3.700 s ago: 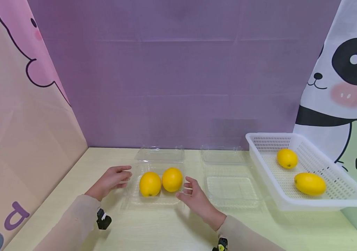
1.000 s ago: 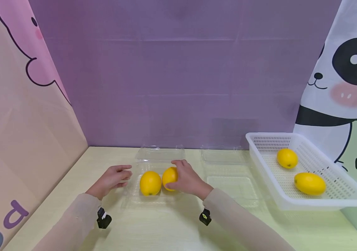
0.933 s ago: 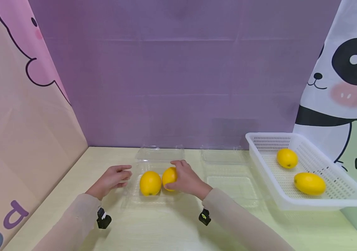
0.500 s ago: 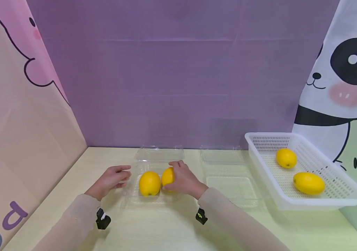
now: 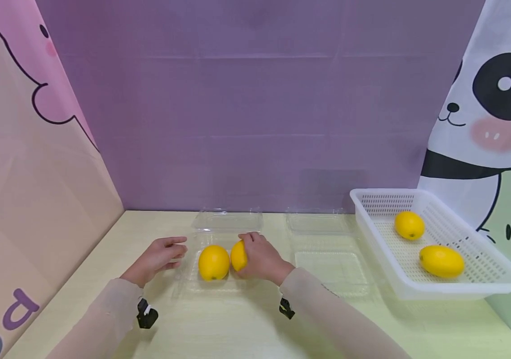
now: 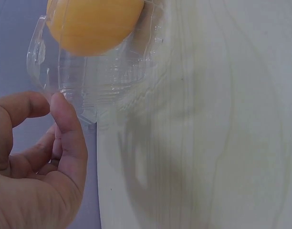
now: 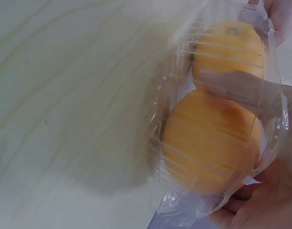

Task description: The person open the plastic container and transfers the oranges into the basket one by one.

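Two lemons sit side by side in a clear hinged plastic box whose lid lies back behind it. My right hand is curled over the right lemon, thumb in front and fingers behind, and covers most of it. In the right wrist view, that lemon shows through the box's ribbed wall. The left lemon is untouched by either hand. At the box's left side my left hand holds its fingers loosely bent; in the left wrist view, fingertips are right at the box's rim.
A second clear plastic box lies with its lid back, to the right of the first. On the table's right stands a white perforated basket with two more lemons. A purple cloth backdrop rises behind the table.
My right hand has gone from beside the box onto the right lemon, then shifted slightly left and tightened over it. The left hand has stayed put.
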A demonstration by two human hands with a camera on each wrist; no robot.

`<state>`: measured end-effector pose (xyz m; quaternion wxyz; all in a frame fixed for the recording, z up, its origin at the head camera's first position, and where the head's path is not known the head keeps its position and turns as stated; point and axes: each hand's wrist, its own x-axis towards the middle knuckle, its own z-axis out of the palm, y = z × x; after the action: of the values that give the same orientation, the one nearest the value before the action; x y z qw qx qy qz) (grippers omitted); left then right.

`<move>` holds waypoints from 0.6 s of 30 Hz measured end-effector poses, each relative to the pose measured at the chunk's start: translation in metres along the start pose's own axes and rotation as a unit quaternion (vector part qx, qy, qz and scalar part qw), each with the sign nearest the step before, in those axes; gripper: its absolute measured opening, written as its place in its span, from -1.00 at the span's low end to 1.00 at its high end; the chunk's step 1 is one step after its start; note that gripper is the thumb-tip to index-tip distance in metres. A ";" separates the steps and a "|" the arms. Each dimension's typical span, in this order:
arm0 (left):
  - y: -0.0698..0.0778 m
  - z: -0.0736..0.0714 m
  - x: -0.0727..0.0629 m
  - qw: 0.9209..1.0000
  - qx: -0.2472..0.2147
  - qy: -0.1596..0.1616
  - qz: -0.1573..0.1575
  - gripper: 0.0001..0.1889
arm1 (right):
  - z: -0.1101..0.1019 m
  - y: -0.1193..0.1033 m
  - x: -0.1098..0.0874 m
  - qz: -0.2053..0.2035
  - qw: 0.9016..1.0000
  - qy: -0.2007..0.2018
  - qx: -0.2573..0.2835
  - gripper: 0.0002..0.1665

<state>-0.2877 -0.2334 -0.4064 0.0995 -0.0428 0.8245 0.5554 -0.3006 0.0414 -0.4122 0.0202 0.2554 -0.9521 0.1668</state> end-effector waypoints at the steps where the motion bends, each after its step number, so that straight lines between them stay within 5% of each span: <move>1: 0.000 0.000 0.000 1.000 -0.001 -0.001 0.000 -0.43 | 0.000 0.000 0.000 -0.003 1.000 -0.002 -0.007 0.03; 18: 0.000 0.000 -0.001 1.000 0.000 0.003 0.005 -0.43 | -0.002 0.001 0.001 -0.017 0.999 0.001 -0.027 -0.02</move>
<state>-0.2868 -0.2337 -0.4062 0.0942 -0.0409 0.8249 0.5558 -0.3022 0.0424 -0.4106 0.0306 0.2710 -0.9517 0.1408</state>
